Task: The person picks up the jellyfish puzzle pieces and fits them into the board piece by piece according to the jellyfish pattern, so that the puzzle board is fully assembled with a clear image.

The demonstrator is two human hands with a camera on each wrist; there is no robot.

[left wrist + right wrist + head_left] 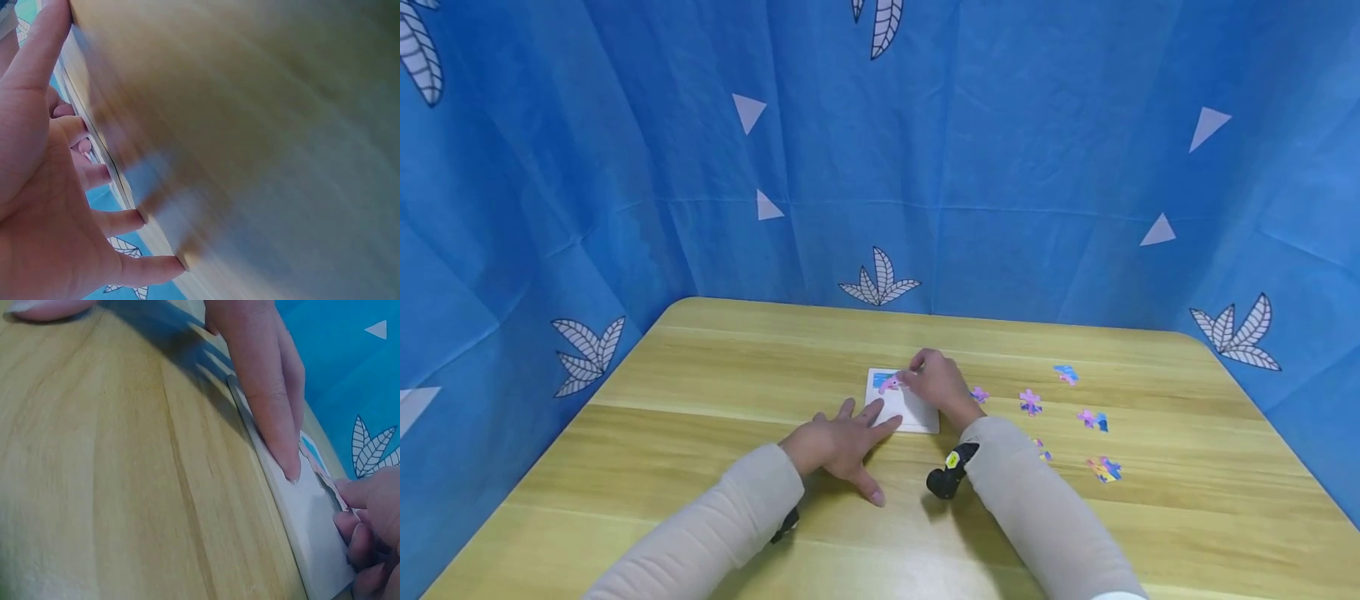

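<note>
A white puzzle board (914, 414) lies flat on the wooden table. In its far left corner sits a blue puzzle piece (880, 378). My right hand (940, 383) pinches a pink puzzle piece (889, 384) beside it, between thumb and fingers; the right wrist view shows that piece edge-on, low over the board. With fingers spread, my left hand (844, 445) rests at the board's near left side. Two of its fingertips touch the board, while its thumb (44, 47) lies out on the table.
Several loose puzzle pieces are scattered right of the board, among them a pink one (1030, 402), a blue and pink one (1066, 374) and a yellow and blue one (1106, 469). A blue curtain (1037, 167) hangs behind the table (737, 350).
</note>
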